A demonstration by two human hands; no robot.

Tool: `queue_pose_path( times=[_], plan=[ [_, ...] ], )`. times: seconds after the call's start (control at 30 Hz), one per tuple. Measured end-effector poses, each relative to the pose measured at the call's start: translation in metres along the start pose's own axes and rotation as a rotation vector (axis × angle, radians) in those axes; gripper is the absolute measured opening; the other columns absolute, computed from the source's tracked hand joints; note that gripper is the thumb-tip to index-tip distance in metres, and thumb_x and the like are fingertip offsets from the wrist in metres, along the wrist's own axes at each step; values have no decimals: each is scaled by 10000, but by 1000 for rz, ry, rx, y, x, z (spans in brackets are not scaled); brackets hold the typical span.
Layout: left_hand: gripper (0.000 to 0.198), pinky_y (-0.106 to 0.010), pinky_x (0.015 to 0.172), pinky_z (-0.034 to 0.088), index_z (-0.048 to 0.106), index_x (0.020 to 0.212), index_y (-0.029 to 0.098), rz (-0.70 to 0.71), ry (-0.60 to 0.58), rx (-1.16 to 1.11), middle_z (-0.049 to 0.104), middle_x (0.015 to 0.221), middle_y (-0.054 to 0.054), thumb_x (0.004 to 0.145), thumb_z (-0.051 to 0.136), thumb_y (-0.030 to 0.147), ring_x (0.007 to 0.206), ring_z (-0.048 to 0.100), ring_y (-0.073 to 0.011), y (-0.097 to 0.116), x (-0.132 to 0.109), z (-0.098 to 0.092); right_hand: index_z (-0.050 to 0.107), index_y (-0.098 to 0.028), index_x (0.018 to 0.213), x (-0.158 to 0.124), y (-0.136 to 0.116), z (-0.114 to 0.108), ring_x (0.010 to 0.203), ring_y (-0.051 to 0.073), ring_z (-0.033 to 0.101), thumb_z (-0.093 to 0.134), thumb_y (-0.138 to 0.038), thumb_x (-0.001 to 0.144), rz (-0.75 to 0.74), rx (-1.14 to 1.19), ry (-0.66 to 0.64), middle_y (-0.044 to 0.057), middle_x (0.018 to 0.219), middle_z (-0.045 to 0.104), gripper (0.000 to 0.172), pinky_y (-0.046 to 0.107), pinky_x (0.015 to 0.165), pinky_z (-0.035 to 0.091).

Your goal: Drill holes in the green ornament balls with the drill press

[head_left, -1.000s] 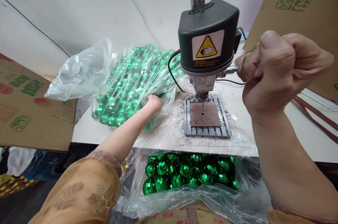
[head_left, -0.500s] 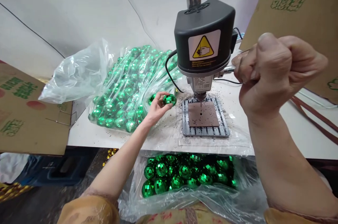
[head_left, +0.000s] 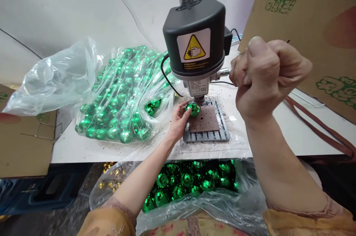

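The left hand (head_left: 179, 121) has moved a green ball (head_left: 193, 109) rightward, away from the clear bag (head_left: 116, 98) of faceted balls at left. Its thumb and fingers pinch the ball over the brown board's (head_left: 209, 123) upper left, by the drill's (head_left: 194, 39) chuck; from here, the right hand (head_left: 267, 78) looks clenched around the lever (head_left: 221, 74).

Decent, bright, soft light on the flat white tabletop (head_left: 308, 137), but it's murky underneath. Clear crinkled plastic bag (head_left: 52, 80) and shiny green faceted balls (head_left: 187, 179) throw little glints. Wide-angle stretch near the edges, and tiny print on the white-and-yellow warning sticker (head_left: 194, 45) is mush.
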State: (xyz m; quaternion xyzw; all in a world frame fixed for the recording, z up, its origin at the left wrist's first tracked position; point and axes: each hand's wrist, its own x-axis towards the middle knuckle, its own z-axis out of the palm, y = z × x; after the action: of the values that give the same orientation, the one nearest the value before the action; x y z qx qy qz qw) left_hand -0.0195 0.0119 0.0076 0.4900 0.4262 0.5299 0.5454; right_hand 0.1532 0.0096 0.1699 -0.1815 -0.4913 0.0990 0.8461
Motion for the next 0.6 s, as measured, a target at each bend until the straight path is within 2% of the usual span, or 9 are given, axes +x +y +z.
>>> queue_pose_path(
  times=[0.17, 0.37, 0.6],
  plan=[
    [583, -342, 972, 505, 550, 1279, 233, 81, -67, 68, 676, 1210, -76, 816, 760, 518, 1111, 643, -203, -7, 3, 5, 243, -193, 529, -1, -3, -1, 403, 69, 281, 650, -381, 857, 11, -12, -23, -50, 441, 273, 556, 297, 434, 204],
    [593, -358, 980, 508, 564, 1232, 226, 118, -94, 88, 676, 1214, -87, 771, 805, 513, 1126, 642, -222, -10, 5, 8, 212, -198, 553, -3, -16, -2, 452, 77, 324, 586, -521, 880, 101, -200, -45, -37, 488, 257, 593, 296, 469, 268],
    [587, -392, 1013, 497, 575, 1243, 228, 151, -116, 117, 669, 1236, -94, 779, 797, 509, 1139, 644, -241, -13, 5, 11, 185, -209, 581, -5, -10, -3, 450, 79, 313, 544, -579, 883, 84, -234, -39, -37, 502, 229, 598, 286, 453, 267]
  ],
)
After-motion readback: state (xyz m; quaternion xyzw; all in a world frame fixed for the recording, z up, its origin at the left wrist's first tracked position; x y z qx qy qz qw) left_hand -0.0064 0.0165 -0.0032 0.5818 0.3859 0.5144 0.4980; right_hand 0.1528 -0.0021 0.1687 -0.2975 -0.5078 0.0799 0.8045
